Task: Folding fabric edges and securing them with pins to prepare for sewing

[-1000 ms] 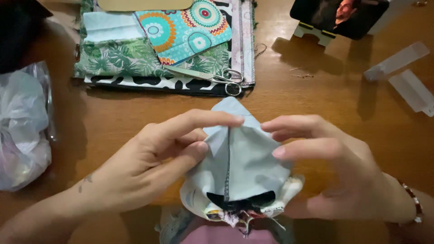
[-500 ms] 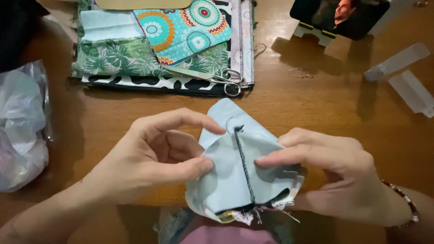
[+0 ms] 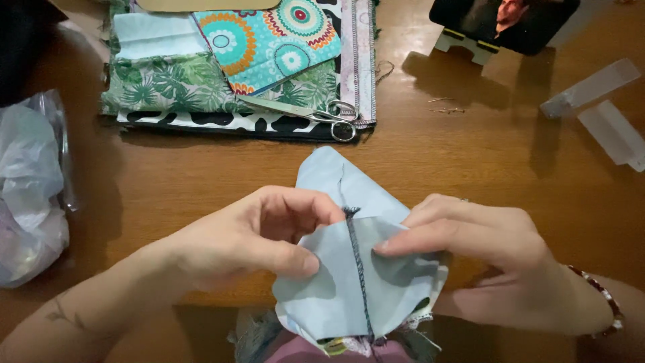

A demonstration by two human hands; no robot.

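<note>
In the head view, the left hand (image 3: 245,238) pinched the pale blue fabric piece (image 3: 356,269) between thumb and fingers, and the right hand (image 3: 480,249) pressed its fingertips on the cloth from the other side of a dark stitched seam (image 3: 359,269). The piece was held just above the wooden counter (image 3: 470,154). Farther back lay a stack of patterned fabrics (image 3: 222,67) with scissors (image 3: 306,113) on it, and a crumpled plastic bag (image 3: 30,195) at the left.
</note>
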